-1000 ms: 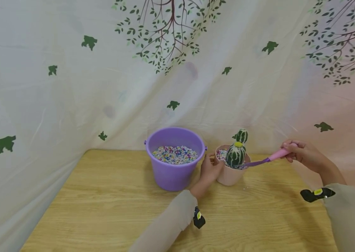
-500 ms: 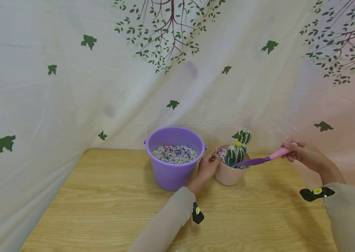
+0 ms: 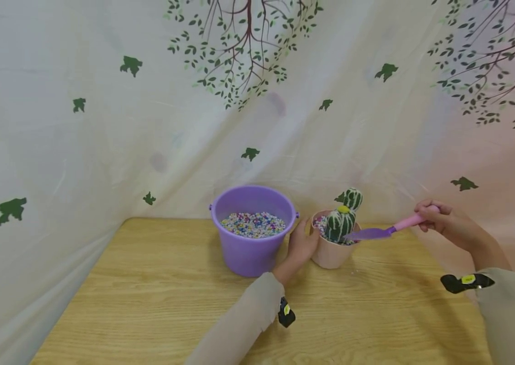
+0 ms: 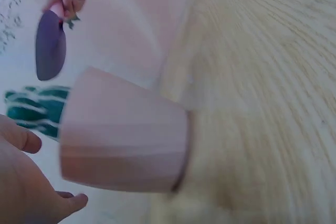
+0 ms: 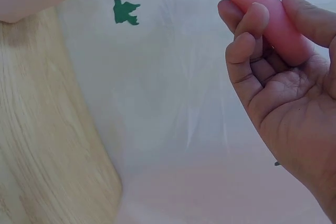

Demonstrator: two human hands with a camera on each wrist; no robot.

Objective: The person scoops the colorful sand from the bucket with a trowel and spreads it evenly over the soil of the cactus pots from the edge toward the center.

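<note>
A pink pot [image 3: 330,256] stands on the table, filled with multicoloured beads. In it a green-and-white striped toy cactus [image 3: 340,225] with a yellow band leans right. My left hand [image 3: 302,246] is at the pot's left side; in the left wrist view, its relaxed fingers [image 4: 73,203] lie close by the pot without gripping it. My right hand [image 3: 451,228] holds a trowel by its pink handle [image 5: 262,11], fingers curled round it. The trowel's purple blade [image 3: 371,233] is over the pot's right rim, its tip near the cactus base.
Left of the pot stands a purple bucket [image 3: 252,256] partly filled with coloured beads, close to my left hand. A few tiny specks lie on the wooden table [image 3: 166,309] before the pot. Behind hangs a pale curtain [image 3: 184,152] with leaf prints.
The cactus top has tipped to the right. My left hand has loosened from the pot's rim. The trowel has drawn slightly right, its blade turned to show more of its face.
</note>
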